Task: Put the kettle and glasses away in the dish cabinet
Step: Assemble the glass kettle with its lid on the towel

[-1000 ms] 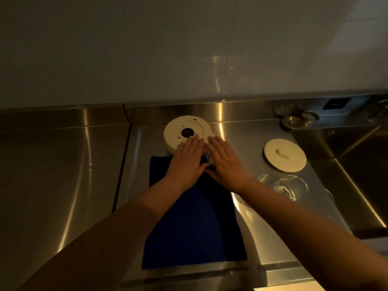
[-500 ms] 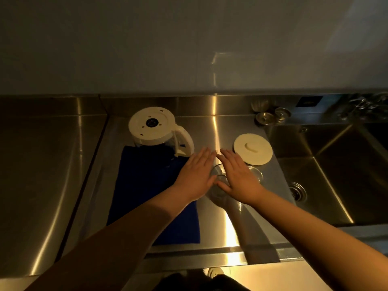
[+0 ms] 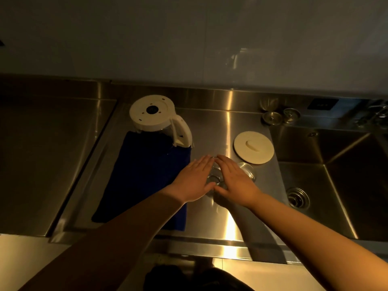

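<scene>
A white kettle (image 3: 156,116) stands upside down at the far end of a dark blue towel (image 3: 144,171) on the steel counter. Its white lid (image 3: 253,147) lies apart to the right. Two clear glasses sit between towel and sink: one glass (image 3: 213,179) shows in the gap between my hands, the other glass (image 3: 247,170) peeks out right of my right hand. My left hand (image 3: 194,179) and my right hand (image 3: 234,181) hover flat, fingers straight, over and on either side of the near glass. Whether they touch it I cannot tell.
A steel sink (image 3: 336,181) with a drain strainer (image 3: 297,199) lies to the right. Small metal stoppers (image 3: 271,118) sit at the back by the sink corner. A white wall panel (image 3: 189,38) rises behind the counter. A lower steel surface (image 3: 42,154) extends to the left.
Both hands moved from the kettle on the towel rightward to the glasses, staying flat. The camera view shifted right, bringing the sink further into view.
</scene>
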Available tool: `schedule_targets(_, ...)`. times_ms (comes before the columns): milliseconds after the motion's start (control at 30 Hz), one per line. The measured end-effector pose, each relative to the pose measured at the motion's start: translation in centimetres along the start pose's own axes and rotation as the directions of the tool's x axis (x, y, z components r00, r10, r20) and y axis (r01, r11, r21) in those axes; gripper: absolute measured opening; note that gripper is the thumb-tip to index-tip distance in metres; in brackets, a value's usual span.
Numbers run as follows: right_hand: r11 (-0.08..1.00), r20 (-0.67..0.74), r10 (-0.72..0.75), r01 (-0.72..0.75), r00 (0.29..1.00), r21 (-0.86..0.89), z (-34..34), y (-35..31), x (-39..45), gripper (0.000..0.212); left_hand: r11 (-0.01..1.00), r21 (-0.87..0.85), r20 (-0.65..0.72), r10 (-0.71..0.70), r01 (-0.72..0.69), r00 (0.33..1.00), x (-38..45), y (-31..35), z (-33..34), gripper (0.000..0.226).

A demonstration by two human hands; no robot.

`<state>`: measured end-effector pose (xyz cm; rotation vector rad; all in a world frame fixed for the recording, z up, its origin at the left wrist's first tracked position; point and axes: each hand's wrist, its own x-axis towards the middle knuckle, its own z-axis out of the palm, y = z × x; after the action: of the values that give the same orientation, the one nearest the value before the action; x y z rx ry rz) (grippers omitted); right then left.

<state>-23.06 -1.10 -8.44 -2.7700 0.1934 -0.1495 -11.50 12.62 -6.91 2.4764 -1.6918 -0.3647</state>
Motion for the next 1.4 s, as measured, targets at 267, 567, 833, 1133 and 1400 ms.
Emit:
schedule_targets(267,0.999,0.032,-0.043,0.043,0.999,0.016,-0.2,0.5,0.2,0.084,0.997,-0.069,0.007,-0.024,0.025,1.0,0.9,0.6,0.2,0.079)
schedule_targets(567,0.998,0.019,-0.053,0.052,0.998,0.028,-0.2,1.1,0.9,0.084,0.966,-0.249,-0.03,-0.075,0.065,0.997,2.7,0.9,-0.1,0.08)
schedule_targets(833,0.992,-0.007,-0.125,0.125,0.992,-0.002,-0.1,0.1,2.3,0.081,0.949,-0.306,-0.083,-0.099,0.069,0.992,2.1,-0.7,-0.3,0.076)
schedule_targets(1133,0.969,-0.013,-0.246,0.246,0.969,0.009,-0.3,-5.4,6.8,0.076,0.894,-0.428,-0.115,-0.202,0.135,0.973,-1.7,-5.9,-2.9,0.077)
schedule_targets(1400,0.964,0.026,-0.255,0.256,0.967,-0.076,1.9,-10.1,9.4,0.069,0.902,-0.413,-0.087,-0.178,0.127,0.98,-4.8,-10.7,-3.4,0.067)
